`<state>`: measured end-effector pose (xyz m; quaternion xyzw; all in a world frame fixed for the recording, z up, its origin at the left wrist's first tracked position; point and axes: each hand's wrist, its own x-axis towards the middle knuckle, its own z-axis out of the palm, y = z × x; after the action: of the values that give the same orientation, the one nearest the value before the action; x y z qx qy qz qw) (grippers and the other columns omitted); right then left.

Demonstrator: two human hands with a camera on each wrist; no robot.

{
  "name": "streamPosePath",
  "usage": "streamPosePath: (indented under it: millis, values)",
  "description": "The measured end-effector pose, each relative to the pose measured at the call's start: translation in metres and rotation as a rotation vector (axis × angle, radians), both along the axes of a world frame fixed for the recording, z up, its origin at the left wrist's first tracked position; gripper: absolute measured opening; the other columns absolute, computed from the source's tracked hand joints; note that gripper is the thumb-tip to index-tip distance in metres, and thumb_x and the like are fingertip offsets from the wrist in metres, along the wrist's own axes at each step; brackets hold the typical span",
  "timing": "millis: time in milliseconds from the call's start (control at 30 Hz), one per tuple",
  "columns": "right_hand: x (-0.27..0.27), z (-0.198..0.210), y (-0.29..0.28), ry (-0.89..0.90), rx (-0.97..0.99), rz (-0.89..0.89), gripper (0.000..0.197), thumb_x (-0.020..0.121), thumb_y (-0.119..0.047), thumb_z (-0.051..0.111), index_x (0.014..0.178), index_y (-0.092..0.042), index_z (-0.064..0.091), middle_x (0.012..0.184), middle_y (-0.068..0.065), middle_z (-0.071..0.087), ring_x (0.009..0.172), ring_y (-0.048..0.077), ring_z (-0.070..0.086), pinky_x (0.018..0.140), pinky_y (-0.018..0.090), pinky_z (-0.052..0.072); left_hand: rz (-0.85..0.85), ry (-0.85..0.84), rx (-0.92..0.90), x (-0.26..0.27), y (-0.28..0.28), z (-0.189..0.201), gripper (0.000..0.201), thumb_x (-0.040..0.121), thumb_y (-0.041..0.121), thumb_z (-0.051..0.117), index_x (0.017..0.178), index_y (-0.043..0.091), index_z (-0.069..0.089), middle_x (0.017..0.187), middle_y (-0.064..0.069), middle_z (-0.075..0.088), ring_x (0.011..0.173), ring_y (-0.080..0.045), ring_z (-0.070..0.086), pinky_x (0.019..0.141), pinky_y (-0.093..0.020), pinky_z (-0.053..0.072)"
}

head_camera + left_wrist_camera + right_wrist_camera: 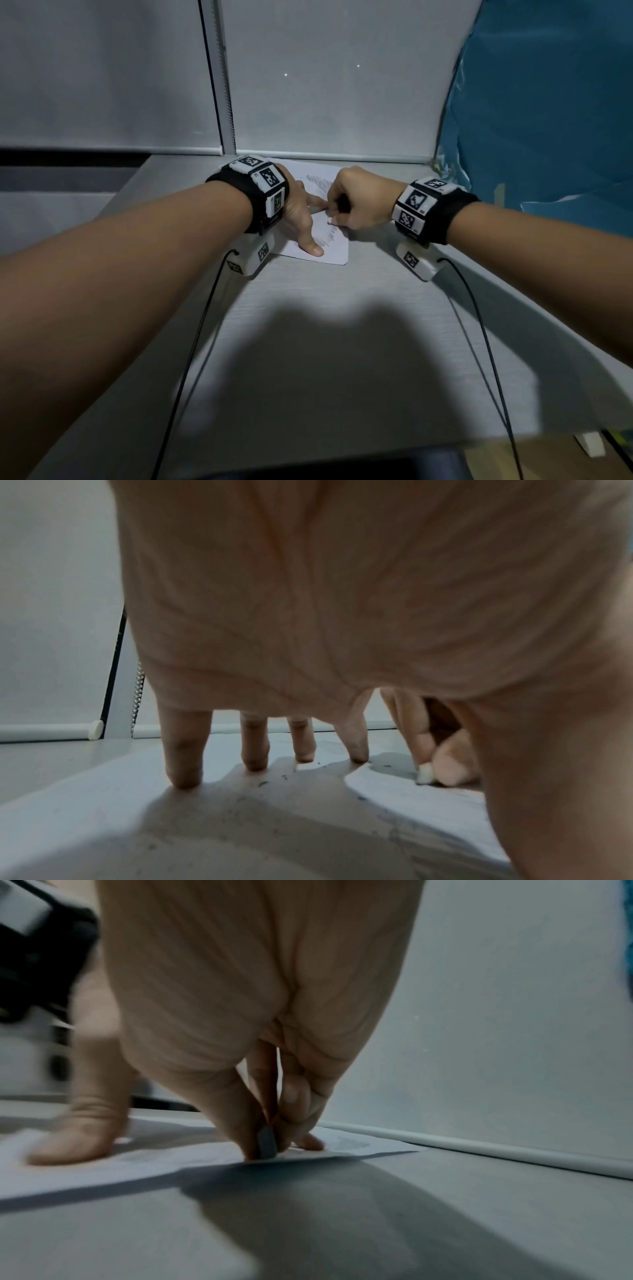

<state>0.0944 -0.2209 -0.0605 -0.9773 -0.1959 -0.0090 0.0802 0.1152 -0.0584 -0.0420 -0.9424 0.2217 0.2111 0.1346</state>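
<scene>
A white sheet of paper (334, 248) with grey pencil scribbles lies on the grey table near the back wall. My left hand (301, 214) presses flat on it, fingers spread and straight; their tips (183, 775) touch the sheet. My right hand (356, 202) pinches a small eraser (267, 1144) between thumb and fingers and holds it against the paper's right part. In the left wrist view the eraser (424, 775) looks white, with dark crumbs scattered on the paper (394, 785).
The grey table (325, 342) runs toward me, with two black cables (479, 325) trailing from the wrist units. A grey blind (325, 85) with a bead chain (137, 696) closes the back. Blue sheeting (548, 102) hangs at the right.
</scene>
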Motion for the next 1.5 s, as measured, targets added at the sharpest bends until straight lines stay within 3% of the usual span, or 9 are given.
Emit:
streamPosePath:
  millis: [233,300,400,600,800,1000,1233,1367,1500]
  values:
    - [-0.026,-0.003,0.006,0.066,0.02,0.153,0.005,0.084,-0.013,0.077,0.079,-0.012,0.077,0.07,-0.007,0.072,0.061,-0.004,0.062,0.059,0.007,0.045,-0.006,0.039,-0.035,-0.001,0.0,0.003,0.111,0.068,0.07,0.077,0.155,0.052,0.011,0.162,0.001,0.022,0.146,-0.032,0.027,0.092,-0.04,0.035]
    - [-0.018,-0.002,0.002,0.049,0.025,0.103,0.005,0.084,-0.016,0.078,0.08,-0.014,0.078,0.07,-0.012,0.071,0.061,-0.004,0.063,0.062,0.01,0.047,-0.006,0.029,-0.03,-0.002,-0.001,0.002,0.111,0.069,0.071,0.076,0.156,0.052,0.009,0.163,0.0,0.022,0.147,-0.032,0.027,0.093,-0.04,0.035]
    - [-0.011,-0.001,0.003,0.023,0.008,0.04,0.007,0.084,-0.016,0.075,0.078,-0.014,0.077,0.068,-0.01,0.071,0.064,0.006,0.066,0.068,0.03,0.059,-0.002,0.025,-0.028,-0.003,-0.001,0.002,0.113,0.069,0.071,0.075,0.156,0.052,0.006,0.165,0.0,0.017,0.148,-0.031,0.024,0.103,-0.042,0.035]
    - [-0.033,-0.002,0.012,0.087,-0.01,0.161,0.007,0.085,-0.013,0.075,0.079,-0.01,0.076,0.067,-0.006,0.07,0.058,0.002,0.061,0.058,0.014,0.049,0.0,0.045,-0.046,-0.001,0.001,0.002,0.114,0.066,0.072,0.077,0.156,0.052,0.011,0.162,0.002,0.022,0.145,-0.03,0.03,0.089,-0.038,0.034]
    - [-0.008,0.002,0.003,0.012,-0.048,0.034,0.011,0.085,-0.021,0.076,0.075,-0.015,0.076,0.071,-0.002,0.074,0.068,0.017,0.069,0.07,0.038,0.062,0.008,0.017,-0.045,-0.003,0.0,0.003,0.114,0.068,0.073,0.076,0.155,0.053,0.006,0.166,-0.001,0.014,0.149,-0.031,0.023,0.105,-0.043,0.034]
    - [-0.027,-0.001,0.005,0.084,-0.017,0.157,0.007,0.084,-0.016,0.078,0.078,-0.013,0.077,0.069,-0.007,0.072,0.06,0.002,0.062,0.059,0.013,0.049,0.02,0.059,-0.069,0.001,0.002,0.0,0.113,0.072,0.067,0.077,0.156,0.051,0.004,0.164,0.006,0.021,0.146,-0.03,0.029,0.091,-0.036,0.033]
    - [-0.003,0.002,-0.001,0.022,-0.041,0.06,0.01,0.084,-0.019,0.076,0.074,-0.02,0.075,0.068,-0.012,0.069,0.064,0.005,0.064,0.065,0.027,0.054,0.014,0.042,-0.046,0.004,0.0,-0.002,0.117,0.066,0.073,0.077,0.155,0.054,0.003,0.163,0.002,0.024,0.145,-0.031,0.03,0.09,-0.038,0.033]
    - [-0.025,-0.001,0.006,0.09,-0.038,0.18,0.007,0.085,-0.016,0.076,0.078,-0.014,0.076,0.07,-0.007,0.072,0.064,0.006,0.064,0.061,0.017,0.052,0.035,0.089,-0.094,0.006,0.002,-0.004,0.114,0.073,0.063,0.079,0.157,0.048,0.004,0.163,0.005,0.021,0.146,-0.031,0.028,0.088,-0.037,0.032]
    - [-0.011,-0.004,-0.002,0.049,-0.002,0.109,0.01,0.086,-0.019,0.078,0.076,-0.017,0.075,0.07,-0.013,0.071,0.064,-0.002,0.064,0.059,0.01,0.046,0.017,0.052,-0.06,0.006,0.001,-0.004,0.119,0.063,0.073,0.079,0.155,0.054,0.005,0.162,0.004,0.024,0.145,-0.031,0.031,0.092,-0.039,0.035]
